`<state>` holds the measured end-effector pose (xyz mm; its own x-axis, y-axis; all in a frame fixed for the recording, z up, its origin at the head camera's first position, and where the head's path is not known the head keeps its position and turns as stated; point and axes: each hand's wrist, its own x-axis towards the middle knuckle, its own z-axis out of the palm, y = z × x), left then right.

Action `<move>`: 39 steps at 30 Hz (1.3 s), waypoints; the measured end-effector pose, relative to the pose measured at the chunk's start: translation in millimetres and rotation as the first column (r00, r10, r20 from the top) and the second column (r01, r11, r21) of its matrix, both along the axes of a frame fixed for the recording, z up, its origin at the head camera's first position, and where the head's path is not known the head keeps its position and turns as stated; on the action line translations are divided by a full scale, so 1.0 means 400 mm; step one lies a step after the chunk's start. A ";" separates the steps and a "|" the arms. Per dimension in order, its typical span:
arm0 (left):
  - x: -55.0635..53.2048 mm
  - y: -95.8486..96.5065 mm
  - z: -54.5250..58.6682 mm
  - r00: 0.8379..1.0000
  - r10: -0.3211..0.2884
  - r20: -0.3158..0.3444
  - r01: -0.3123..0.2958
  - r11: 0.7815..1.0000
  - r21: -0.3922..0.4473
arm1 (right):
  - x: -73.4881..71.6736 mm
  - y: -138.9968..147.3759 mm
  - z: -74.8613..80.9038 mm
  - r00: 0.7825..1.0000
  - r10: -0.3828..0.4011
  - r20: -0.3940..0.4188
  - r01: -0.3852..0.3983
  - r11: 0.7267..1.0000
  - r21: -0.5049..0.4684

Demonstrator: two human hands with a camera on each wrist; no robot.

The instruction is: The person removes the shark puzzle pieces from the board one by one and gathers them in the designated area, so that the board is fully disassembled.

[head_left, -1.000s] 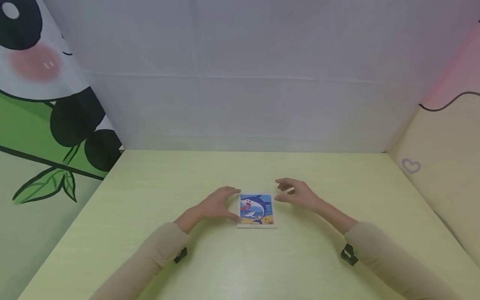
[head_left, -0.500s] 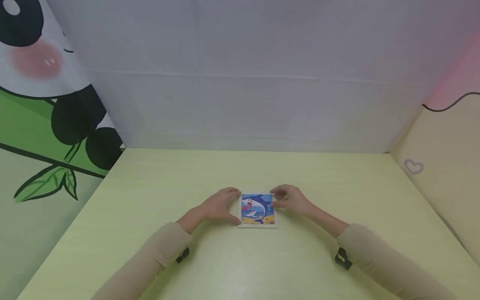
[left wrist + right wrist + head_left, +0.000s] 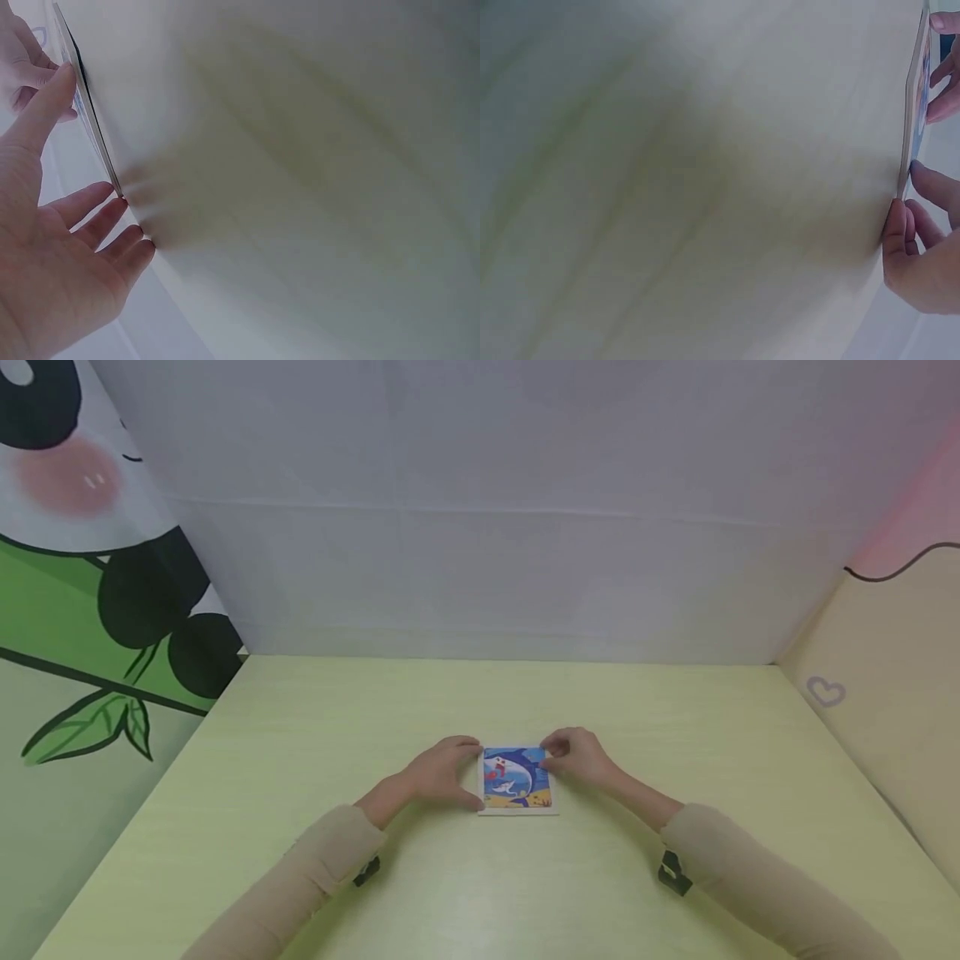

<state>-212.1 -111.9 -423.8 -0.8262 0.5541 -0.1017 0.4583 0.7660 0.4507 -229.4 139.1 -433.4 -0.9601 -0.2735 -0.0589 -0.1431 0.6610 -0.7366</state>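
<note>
A flat square board (image 3: pixel 516 781) with a blue shark picture and a white border lies on the table. My left hand (image 3: pixel 444 774) holds its left side, thumb at the near corner and fingertips at the far one. In the left wrist view the board (image 3: pixel 88 105) shows edge-on, with the left hand's (image 3: pixel 71 270) thumb on its rim. At the far right corner, my right hand (image 3: pixel 583 757) pinches the board between thumb and fingers. The right wrist view shows the right hand (image 3: pixel 930 259) at the corner of the thin board (image 3: pixel 913 112).
The pale yellow table (image 3: pixel 480 877) reaches a white back wall (image 3: pixel 480 585). A painted cartoon panel (image 3: pixel 90 593) stands on the left, and a cream and pink panel (image 3: pixel 892 660) on the right.
My right hand has moved left from beside the board and has taken hold of its far right corner. The left hand stays at the left side.
</note>
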 end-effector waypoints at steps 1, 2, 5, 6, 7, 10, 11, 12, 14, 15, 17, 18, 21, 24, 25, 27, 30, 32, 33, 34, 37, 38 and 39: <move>0.001 0.001 0.002 1.000 0.001 0.001 -0.001 1.000 -0.002 | 0.000 0.000 0.000 1.000 -0.006 -0.004 0.006 1.000 0.000; 0.002 0.003 0.004 1.000 0.004 0.004 -0.004 1.000 -0.004 | 0.001 0.001 0.001 1.000 -0.013 -0.006 0.013 1.000 0.000; 0.006 0.007 0.009 1.000 0.010 0.008 -0.010 1.000 -0.011 | 0.002 0.003 -0.002 1.000 -0.027 -0.015 0.027 1.000 0.000; 0.007 0.008 0.011 1.000 0.010 0.009 -0.010 1.000 -0.014 | 0.002 0.004 -0.002 0.999 -0.030 -0.021 0.030 1.000 0.004; 0.008 0.009 0.014 1.000 0.009 0.011 -0.009 1.000 -0.014 | 0.003 0.005 -0.002 0.999 -0.030 -0.028 0.031 1.000 0.006; 0.010 0.011 0.017 1.000 0.006 0.012 -0.006 1.000 -0.013 | 0.005 0.005 -0.002 0.998 -0.047 -0.031 0.047 0.999 0.012; 0.011 0.012 0.018 1.000 0.004 0.014 -0.004 1.000 -0.015 | 0.006 0.005 -0.003 0.998 -0.049 -0.031 0.049 0.999 0.016; 0.010 0.012 0.018 1.000 0.003 0.013 -0.002 1.000 -0.018 | 0.006 0.005 -0.002 0.998 -0.051 -0.031 0.051 0.999 0.019; 0.009 0.012 0.017 1.000 0.001 0.006 -0.001 1.000 -0.022 | 0.005 0.003 -0.004 0.998 -0.059 -0.019 0.060 0.998 0.016; 0.009 0.012 0.017 1.000 0.002 0.006 -0.002 1.000 -0.028 | 0.004 0.002 -0.004 0.998 -0.062 -0.016 0.062 0.998 0.015; 0.007 0.012 0.015 1.000 0.002 0.001 -0.002 0.999 -0.035 | 0.002 0.001 -0.004 0.998 -0.065 -0.011 0.065 0.998 0.012; 0.006 0.012 0.014 1.000 0.002 -0.002 -0.002 0.999 -0.036 | 0.001 -0.001 -0.004 0.997 -0.071 -0.007 0.071 0.997 0.007; 0.006 0.012 0.013 1.000 0.002 -0.006 -0.003 0.999 -0.033 | 0.001 -0.004 -0.003 0.996 -0.086 0.000 0.086 0.996 -0.005; 0.006 0.012 0.012 1.000 0.004 -0.008 -0.004 0.999 -0.031 | 0.004 -0.010 -0.003 0.994 -0.109 0.009 0.109 0.994 -0.018; 0.005 0.012 0.012 1.000 0.005 -0.007 -0.005 1.000 -0.031 | 0.006 -0.011 -0.003 0.994 -0.112 0.006 0.112 0.993 -0.022; 0.004 0.012 0.010 1.000 0.006 -0.008 -0.006 0.999 -0.036 | 0.008 -0.014 -0.004 0.992 -0.129 0.008 0.129 0.991 -0.025; 0.003 0.014 0.011 1.000 0.002 -0.005 -0.002 1.000 -0.032 | 0.011 -0.016 -0.003 0.989 -0.146 0.001 0.146 0.989 -0.020; 0.003 0.016 0.012 1.000 0.002 -0.003 -0.002 1.000 -0.028 | 0.011 -0.016 -0.003 0.988 -0.157 0.006 0.157 0.987 -0.020; 0.004 0.016 0.014 1.000 0.002 0.000 -0.002 1.000 -0.024 | 0.010 -0.016 -0.003 0.987 -0.159 0.010 0.159 0.987 -0.020; 0.004 0.017 0.015 1.000 0.003 0.000 -0.003 1.000 -0.023 | 0.008 -0.016 -0.004 0.987 -0.162 0.017 0.163 0.986 -0.022; 0.006 0.017 0.017 1.000 0.005 0.001 -0.005 1.000 -0.023 | 0.004 -0.016 -0.004 0.984 -0.173 0.048 0.175 0.984 -0.030; 0.006 0.017 0.019 1.000 0.004 0.002 -0.004 1.000 -0.023 | 0.002 -0.016 -0.004 0.982 -0.178 0.062 0.181 0.983 -0.032; 0.007 0.017 0.019 1.000 0.003 0.001 -0.003 1.000 -0.023 | 0.002 -0.017 -0.002 0.980 -0.183 0.075 0.185 0.982 -0.034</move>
